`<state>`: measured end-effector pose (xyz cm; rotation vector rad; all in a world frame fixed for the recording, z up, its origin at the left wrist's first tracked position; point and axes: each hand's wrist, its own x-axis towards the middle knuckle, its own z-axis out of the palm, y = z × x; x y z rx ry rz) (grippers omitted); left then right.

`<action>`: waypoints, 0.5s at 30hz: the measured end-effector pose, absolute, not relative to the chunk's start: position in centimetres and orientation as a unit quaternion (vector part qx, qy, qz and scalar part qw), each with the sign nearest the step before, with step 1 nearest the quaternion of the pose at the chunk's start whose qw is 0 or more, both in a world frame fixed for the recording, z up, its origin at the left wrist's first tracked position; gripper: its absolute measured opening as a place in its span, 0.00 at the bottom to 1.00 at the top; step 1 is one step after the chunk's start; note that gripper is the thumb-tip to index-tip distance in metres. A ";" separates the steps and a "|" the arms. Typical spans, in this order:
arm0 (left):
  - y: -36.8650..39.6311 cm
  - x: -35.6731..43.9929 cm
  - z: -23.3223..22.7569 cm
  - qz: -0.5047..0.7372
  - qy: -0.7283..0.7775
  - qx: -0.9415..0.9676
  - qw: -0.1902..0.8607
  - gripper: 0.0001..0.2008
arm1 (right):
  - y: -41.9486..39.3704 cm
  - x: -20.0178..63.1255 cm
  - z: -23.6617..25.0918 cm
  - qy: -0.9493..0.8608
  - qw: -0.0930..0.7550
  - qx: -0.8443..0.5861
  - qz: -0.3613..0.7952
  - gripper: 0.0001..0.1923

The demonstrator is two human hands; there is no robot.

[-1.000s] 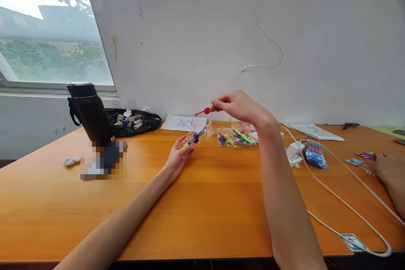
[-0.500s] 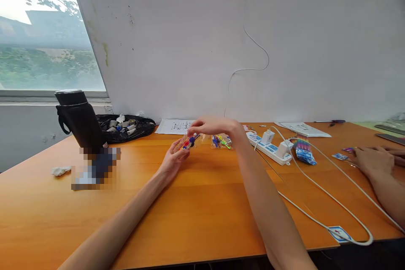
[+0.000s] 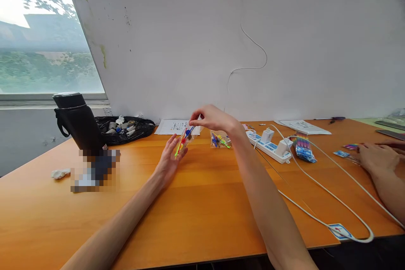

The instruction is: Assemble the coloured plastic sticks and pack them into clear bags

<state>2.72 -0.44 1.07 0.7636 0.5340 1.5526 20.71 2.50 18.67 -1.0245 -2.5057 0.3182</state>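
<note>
A clear bag (image 3: 185, 140) of coloured pieces (image 3: 181, 145) is held aslant over the far part of the table (image 3: 205, 206), its upper end raised, presumably so that the pieces settle low. That end is pinched by the right hand (image 3: 213, 118), thumb and fingertips brought together. The left hand (image 3: 170, 159) is kept loosely spread at the bag's lower end (whether weight is borne there cannot be told). Another bag (image 3: 220, 140) is seen lying to the right.

Bag (image 3: 184, 140): was clear plastic.
Pieces (image 3: 182, 141): showed yellow, red and blue, blue uppermost.
Pose: tilted, upper end rightward.
Place: held above table (image 3: 202, 206), toward far edge.
</note>
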 end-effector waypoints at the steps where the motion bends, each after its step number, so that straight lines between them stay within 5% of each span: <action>1: -0.4 2.5 1.1 0.674 0.231 0.325 0.622 0.22 | 2.4 20.9 18.9 -0.901 0.215 -0.358 0.116 0.11; 15: 0.6 2.4 0.3 0.609 0.276 0.427 0.608 0.28 | 3.3 22.4 18.6 -0.898 0.178 -0.379 0.139 0.09</action>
